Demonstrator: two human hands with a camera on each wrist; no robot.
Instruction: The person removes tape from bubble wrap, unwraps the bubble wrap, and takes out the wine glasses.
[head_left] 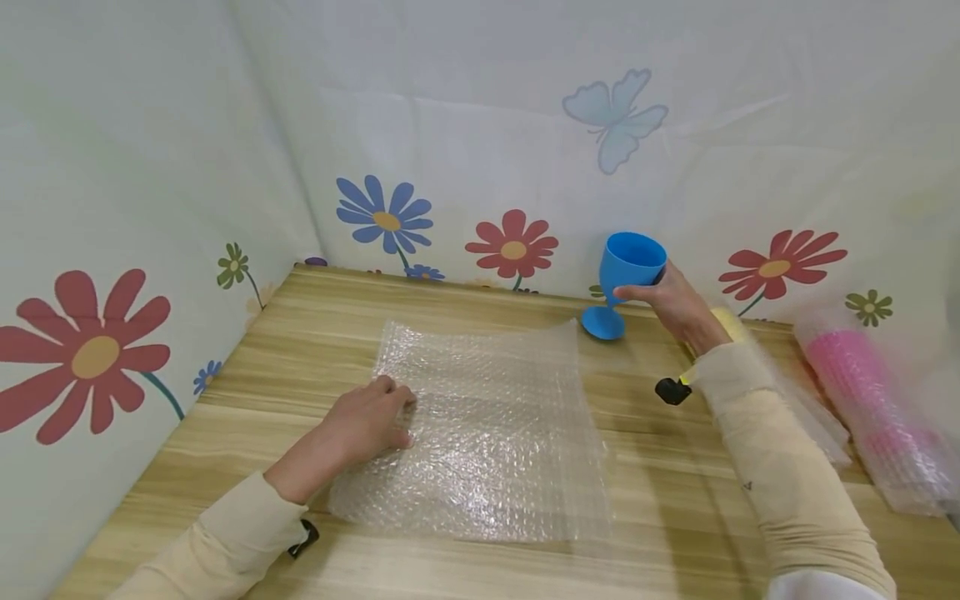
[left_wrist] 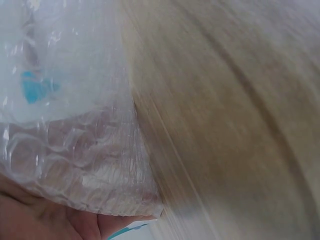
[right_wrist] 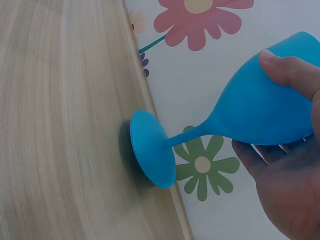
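Note:
My right hand (head_left: 678, 304) grips the bowl of a blue goblet (head_left: 628, 260) near the table's back edge, thumb on the near side. In the right wrist view the goblet (right_wrist: 265, 100) leans, its round foot (right_wrist: 150, 150) close over the wood beside its shadow. A sheet of clear bubble wrap (head_left: 495, 425) lies across the middle of the table. At its left edge my left hand (head_left: 367, 421) pinches the wrap with curled fingers. The left wrist view shows the wrap's edge (left_wrist: 80, 165) in front of that hand (left_wrist: 60, 220), hiding part of the fingers.
On the right lies a pink item (head_left: 855, 367) rolled in bubble wrap, with another loose clear piece (head_left: 821, 425) beside it, partly behind my right forearm. White sheeting printed with flowers (head_left: 513, 248) stands behind and left of the wooden table (head_left: 465, 575).

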